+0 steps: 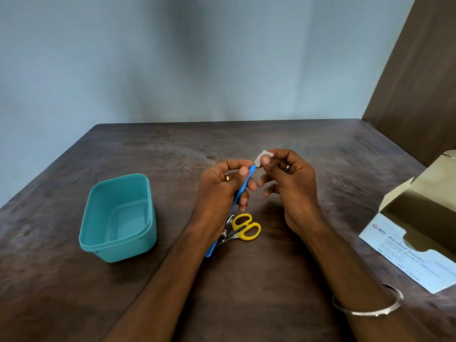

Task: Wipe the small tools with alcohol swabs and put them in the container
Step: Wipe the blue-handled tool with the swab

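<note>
My left hand (223,186) grips a long thin blue tool (240,193) held above the table, its far tip pointing up and to the right. My right hand (288,178) pinches a small white alcohol swab (262,157) between thumb and forefinger, and the swab touches the tool's upper tip. Below the hands on the table lie small scissors with yellow handles (246,227) and a metal nail clipper (228,225), partly hidden by my left wrist. A teal plastic container (118,218) stands open to the left with nothing inside.
An opened box of alcohol swabs (417,240) lies at the right edge of the dark wooden table (246,280). A pale blue wall stands behind the table, and a brown panel rises at the far right.
</note>
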